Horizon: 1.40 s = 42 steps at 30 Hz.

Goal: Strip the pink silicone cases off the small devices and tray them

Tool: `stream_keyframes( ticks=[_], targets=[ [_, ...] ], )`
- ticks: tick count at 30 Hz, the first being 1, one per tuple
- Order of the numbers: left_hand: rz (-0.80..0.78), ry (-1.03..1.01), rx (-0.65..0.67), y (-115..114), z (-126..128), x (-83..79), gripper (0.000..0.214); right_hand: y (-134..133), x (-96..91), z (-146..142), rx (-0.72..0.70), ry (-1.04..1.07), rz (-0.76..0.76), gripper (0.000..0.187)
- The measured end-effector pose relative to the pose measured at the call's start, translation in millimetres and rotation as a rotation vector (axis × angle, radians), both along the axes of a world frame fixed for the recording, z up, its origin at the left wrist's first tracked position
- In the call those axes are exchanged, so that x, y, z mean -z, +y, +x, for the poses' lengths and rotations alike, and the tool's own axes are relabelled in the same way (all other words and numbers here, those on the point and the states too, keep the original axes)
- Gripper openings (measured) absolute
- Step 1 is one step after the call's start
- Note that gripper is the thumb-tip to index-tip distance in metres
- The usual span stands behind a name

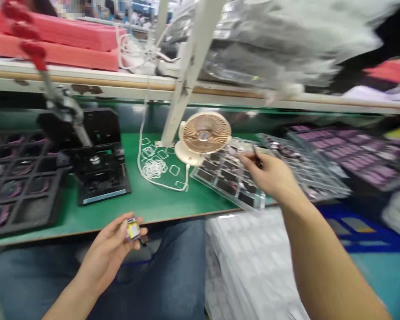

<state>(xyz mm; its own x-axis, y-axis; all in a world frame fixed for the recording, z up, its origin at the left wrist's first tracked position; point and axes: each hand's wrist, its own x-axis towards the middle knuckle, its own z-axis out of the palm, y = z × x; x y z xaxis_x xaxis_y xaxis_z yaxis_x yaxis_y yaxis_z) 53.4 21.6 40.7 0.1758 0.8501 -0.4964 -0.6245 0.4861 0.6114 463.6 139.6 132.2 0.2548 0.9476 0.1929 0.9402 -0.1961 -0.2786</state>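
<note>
Two hands [105,253] [270,175], one yellow-labelled part [133,230], one tool [257,156]

We're seeing bright, even light, soft shadows on green bench [146,200]! Heavy blur across right hand [270,175], plastic bags [270,44] smeared too; wide-angle bowing at frame edges, shelf [120,86] curving.

Dark item [257,157] in right hand [270,175] blurred; left hand [106,251] partly hides yellow-labelled part [132,229].

I am wearing dark blue denim jeans [176,253], and my left hand [108,253] and right hand [270,175] are showing bare, with my right forearm [320,262] showing bare as far up as I can see it.
</note>
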Motion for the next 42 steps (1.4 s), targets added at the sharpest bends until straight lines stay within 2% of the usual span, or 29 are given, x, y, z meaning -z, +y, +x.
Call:
stream_keyframes(
  ticks=[1, 3, 5, 7, 9, 11, 14, 19, 23, 28, 31, 37, 39, 42],
  targets=[
    [0.018, -0.016, -0.02, 2.9, 2.6, 0.1, 0.032, -16.0, 8.9, -20.5, -0.037, 0.068, 0.062, 0.051],
    [0.044, -0.026, -0.062, 8.0, 6.5, 1.3, 0.031, -50.3, 31.6, -71.1, -0.193, 0.445, 0.218, 0.043],
    [0.082, -0.007, -0.113, 10.3, 8.9, 2.8, 0.029, -83.4, 56.8, -129.8, -0.34, 0.774, 0.17, 0.033],
    [0.143, 0.032, -0.178, 8.8, 9.7, 3.8, 0.024, -108.4, 80.4, -186.6, -0.373, 1.11, 0.038, 0.028],
    [0.214, 0.07, -0.253, 4.8, 8.8, 4.0, 0.02, -122.3, 98.9, -231.8, -0.333, 1.428, -0.15, 0.03],
    [0.273, 0.092, -0.307, -0.1, 6.2, 3.9, 0.021, -127.3, 110.8, -260.9, -0.258, 1.676, -0.308, 0.034],
    [0.352, 0.106, -0.353, -7.0, 1.4, 5.0, 0.031, -127.5, 118.4, -279.5, -0.209, 1.878, -0.41, 0.036],
    [0.458, 0.149, -0.403, -11.7, -2.0, 19.4, 0.036, -126.2, 120.2, -283.7, -0.214, 1.955, -0.433, 0.037],
    [0.619, 0.19, -0.445, -9.3, -1.0, 36.1, 0.033, -124.8, 121.8, -284.2, -0.191, 1.958, -0.466, 0.041],
    [0.685, 0.202, -0.414, -7.3, 0.0, 42.9, 0.028, -126.1, 125.0, -288.2, -0.18, 1.97, -0.467, 0.045],
    [0.691, 0.192, -0.412, -8.4, 0.9, 44.3, 0.027, -127.9, 128.9, -290.5, -0.168, 1.855, -0.377, 0.047],
    [0.683, 0.205, -0.411, -9.8, 3.6, 51.1, 0.027, -121.1, 139.5, -293.1, -0.199, 1.578, -0.054, 0.043],
    [0.651, 0.217, -0.405, -13.4, 6.0, 51.0, 0.027, -123.5, 139.7, -295.6, -0.199, 1.534, -0.001, 0.041],
    [0.537, 0.245, -0.376, -27.4, 11.4, 46.4, 0.029, -141.1, 136.5, -293.9, -0.187, 1.491, 0.06, 0.043]
  ],
)
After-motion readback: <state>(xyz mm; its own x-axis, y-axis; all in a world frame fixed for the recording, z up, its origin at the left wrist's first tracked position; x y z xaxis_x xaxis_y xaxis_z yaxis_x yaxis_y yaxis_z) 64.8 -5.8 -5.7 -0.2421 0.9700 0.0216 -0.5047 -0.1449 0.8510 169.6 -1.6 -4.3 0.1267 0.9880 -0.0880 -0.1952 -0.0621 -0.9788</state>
